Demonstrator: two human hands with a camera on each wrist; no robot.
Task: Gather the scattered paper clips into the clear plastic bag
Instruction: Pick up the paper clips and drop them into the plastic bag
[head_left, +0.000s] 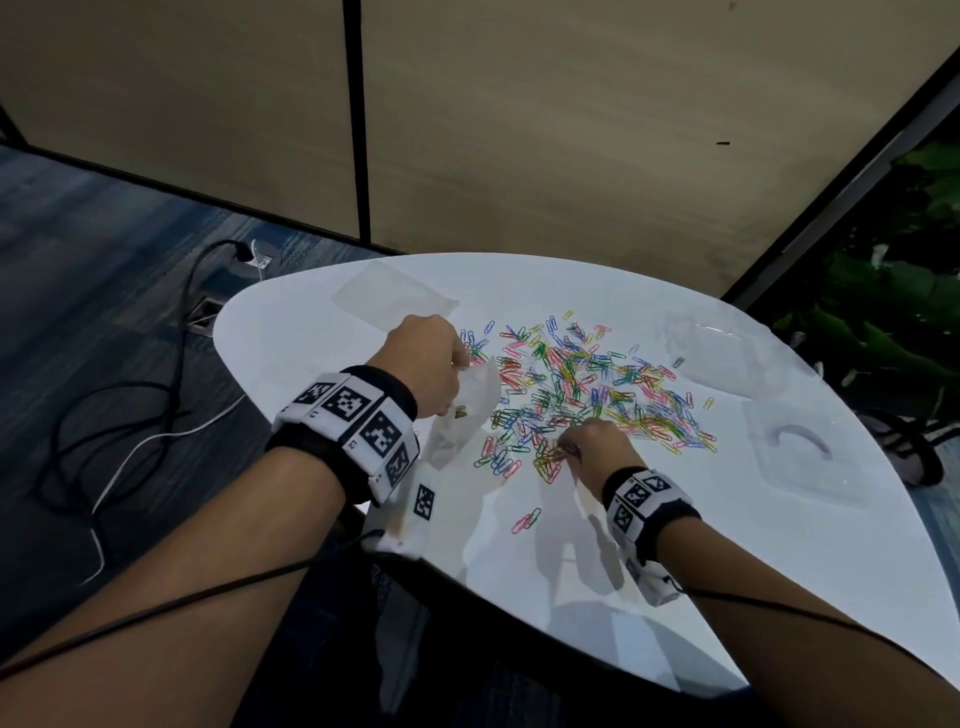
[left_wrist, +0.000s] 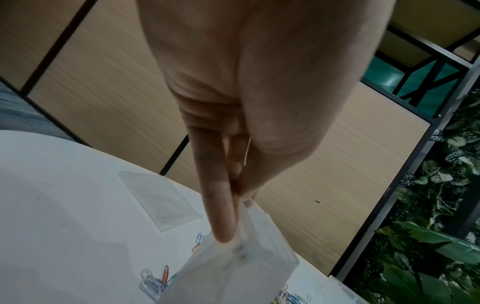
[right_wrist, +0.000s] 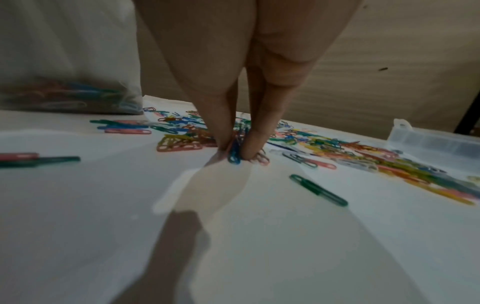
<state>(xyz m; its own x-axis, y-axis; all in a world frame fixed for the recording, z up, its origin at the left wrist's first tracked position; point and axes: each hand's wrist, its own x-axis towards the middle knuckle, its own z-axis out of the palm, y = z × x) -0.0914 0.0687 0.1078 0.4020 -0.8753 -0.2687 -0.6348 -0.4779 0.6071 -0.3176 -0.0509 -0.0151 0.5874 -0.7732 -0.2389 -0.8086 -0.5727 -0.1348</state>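
Several coloured paper clips (head_left: 582, 387) lie spread over the middle of the white table (head_left: 753, 545). My left hand (head_left: 431, 364) pinches the top edge of a clear plastic bag (head_left: 462, 410) and holds it upright at the pile's left side; the left wrist view shows finger and thumb on the bag's rim (left_wrist: 244, 242). Some clips sit in the bag's bottom (right_wrist: 72, 96). My right hand (head_left: 597, 441) is at the pile's near edge, its fingertips (right_wrist: 223, 148) pinching a few blue clips (right_wrist: 235, 154) against the table.
A second flat clear bag (head_left: 395, 299) lies at the table's far left. Two clear plastic box parts (head_left: 722, 358) (head_left: 800, 452) sit at the right. A pink and a green clip (head_left: 525, 519) lie apart near me. Cables cross the floor at left; plants stand at right.
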